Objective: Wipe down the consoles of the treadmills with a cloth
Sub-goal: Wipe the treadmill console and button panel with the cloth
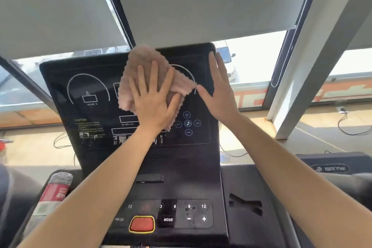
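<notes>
A black treadmill console (94, 110) with white dial markings stands upright in front of me. A pink fluffy cloth (141, 62) lies flat against the upper middle of its display. My left hand (155, 102) presses on the cloth with fingers spread, covering its lower part. My right hand (219, 90) rests flat and open on the console's right edge, its thumb tip touching the cloth's right corner. Below, the lower control panel (181, 183) carries a red stop button (142, 224), a MODE key and number keys.
A plastic bottle with a red label (54, 191) lies in the left holder. A second treadmill's front (332, 167) sits to the right. Cables (350, 131) trail on the floor beyond. Windows with grey roller blinds (201, 2) and a slanted white pillar (314, 62) rise behind the console.
</notes>
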### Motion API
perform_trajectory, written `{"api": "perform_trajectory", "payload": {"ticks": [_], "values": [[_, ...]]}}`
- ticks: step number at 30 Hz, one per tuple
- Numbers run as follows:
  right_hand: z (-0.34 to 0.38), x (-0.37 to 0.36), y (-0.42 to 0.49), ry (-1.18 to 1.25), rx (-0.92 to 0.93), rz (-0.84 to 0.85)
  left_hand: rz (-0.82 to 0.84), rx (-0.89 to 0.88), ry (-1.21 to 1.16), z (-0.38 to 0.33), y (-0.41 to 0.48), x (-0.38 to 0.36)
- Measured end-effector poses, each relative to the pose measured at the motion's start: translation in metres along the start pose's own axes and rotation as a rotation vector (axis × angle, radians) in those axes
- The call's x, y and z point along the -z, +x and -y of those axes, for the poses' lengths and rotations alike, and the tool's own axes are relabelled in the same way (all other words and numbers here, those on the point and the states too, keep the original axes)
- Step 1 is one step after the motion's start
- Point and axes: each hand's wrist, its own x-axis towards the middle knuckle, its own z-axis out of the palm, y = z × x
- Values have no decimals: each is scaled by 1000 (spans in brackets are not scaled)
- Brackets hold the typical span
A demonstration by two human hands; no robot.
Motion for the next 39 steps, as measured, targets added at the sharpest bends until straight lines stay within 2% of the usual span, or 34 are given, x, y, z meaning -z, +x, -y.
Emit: {"api": "perform_trajectory", "payload": {"ticks": [5, 10, 20, 33, 39], "values": [[-6, -14, -8, -54, 24, -81, 120, 327, -63, -18, -76, -19], [-8, -18, -13, -2, 27, -147, 192, 507, -114, -40, -121, -28], [-5, -18, -15, 1, 9, -153, 234, 560, -141, -43, -125, -25], [-4, -20, -16, -103, -22, -104, 78, 636, -45, 17, 6, 6], [14, -20, -8, -354, 2, -226, 37, 656, -15, 60, 54, 21]]}}
